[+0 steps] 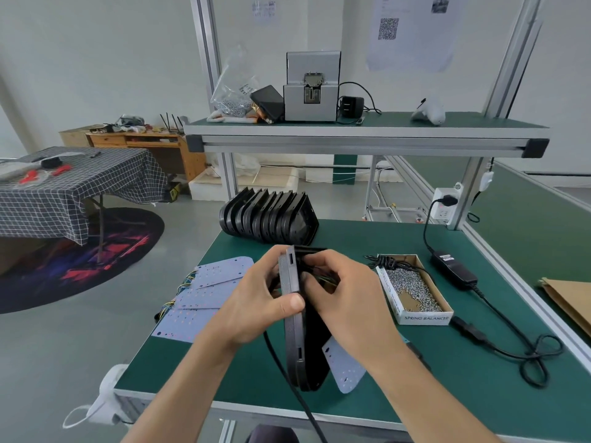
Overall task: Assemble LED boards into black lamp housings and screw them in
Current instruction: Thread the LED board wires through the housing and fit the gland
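Black lamp housing (292,314) held on edge between both hands, above the green workbench (447,372). Left hand (252,302) wrapped round its outer wall, thumb pressed flat on the rim. Right hand (342,289) curled into the open side, fingertips pinching at coloured wires (327,278) (exact grip hidden by the knuckles). LED board (347,366) poking out below the right wrist, leaning against the housing. More LED boards (204,292) fanned out just left of the left hand. Row of empty housings (268,217) standing beyond both hands. Cardboard box of screws (412,290) just right of the right hand; power adapter (452,270) farther right.
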`<state>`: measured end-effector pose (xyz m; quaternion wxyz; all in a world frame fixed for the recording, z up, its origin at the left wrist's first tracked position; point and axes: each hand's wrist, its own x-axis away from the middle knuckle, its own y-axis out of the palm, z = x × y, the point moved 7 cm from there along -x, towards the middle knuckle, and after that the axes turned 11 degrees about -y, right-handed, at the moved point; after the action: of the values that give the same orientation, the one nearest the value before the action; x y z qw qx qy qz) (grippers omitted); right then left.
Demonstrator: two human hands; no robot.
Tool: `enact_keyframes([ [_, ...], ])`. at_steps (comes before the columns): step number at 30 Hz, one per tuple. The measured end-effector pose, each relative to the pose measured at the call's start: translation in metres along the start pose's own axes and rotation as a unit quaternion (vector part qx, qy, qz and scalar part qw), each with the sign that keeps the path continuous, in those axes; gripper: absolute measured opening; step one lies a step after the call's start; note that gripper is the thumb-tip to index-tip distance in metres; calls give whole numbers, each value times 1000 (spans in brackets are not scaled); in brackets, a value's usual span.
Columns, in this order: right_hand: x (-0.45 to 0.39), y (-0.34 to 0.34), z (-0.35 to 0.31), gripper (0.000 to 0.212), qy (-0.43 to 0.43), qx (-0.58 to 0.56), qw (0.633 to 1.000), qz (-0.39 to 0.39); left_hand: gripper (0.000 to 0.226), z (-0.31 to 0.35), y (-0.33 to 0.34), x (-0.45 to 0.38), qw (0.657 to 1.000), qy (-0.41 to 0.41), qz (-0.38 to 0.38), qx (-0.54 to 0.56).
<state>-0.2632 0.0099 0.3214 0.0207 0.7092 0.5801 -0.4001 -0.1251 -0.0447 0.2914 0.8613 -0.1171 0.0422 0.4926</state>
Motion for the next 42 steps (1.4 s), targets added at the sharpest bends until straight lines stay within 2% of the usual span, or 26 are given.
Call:
enact_keyframes([
  [9, 5, 11, -4, 20, -36, 83, 995, -44, 77, -11, 5, 5, 998, -6, 10, 63],
  [12, 7, 14, -3, 18, -40, 118, 992, -37, 80, -13, 7, 4, 997, -18, 18, 69],
  [16, 7, 14, 0, 17, -32, 79, 996, 11, 89, -14, 11, 3, 996, -13, 29, 79],
  [20, 5, 14, 9, 15, 25, -3, 999, 38, 101, -16, 12, 2, 996, -12, 28, 85],
  [25, 6, 8, 7, 13, 27, -33, 995, 94, 93, -19, 16, 1, 993, -31, 35, 107],
  [29, 5, 7, -1, 14, -27, 10, 997, 72, 97, -29, 14, 0, 990, -44, 37, 126],
  [36, 2, 5, -5, 11, -51, 71, 996, 5, 96, -36, 19, -3, 988, -60, 16, 142],
  [42, -4, 9, -8, 17, -78, 120, 983, -114, 94, -38, 21, -1, 982, -67, 9, 175],
])
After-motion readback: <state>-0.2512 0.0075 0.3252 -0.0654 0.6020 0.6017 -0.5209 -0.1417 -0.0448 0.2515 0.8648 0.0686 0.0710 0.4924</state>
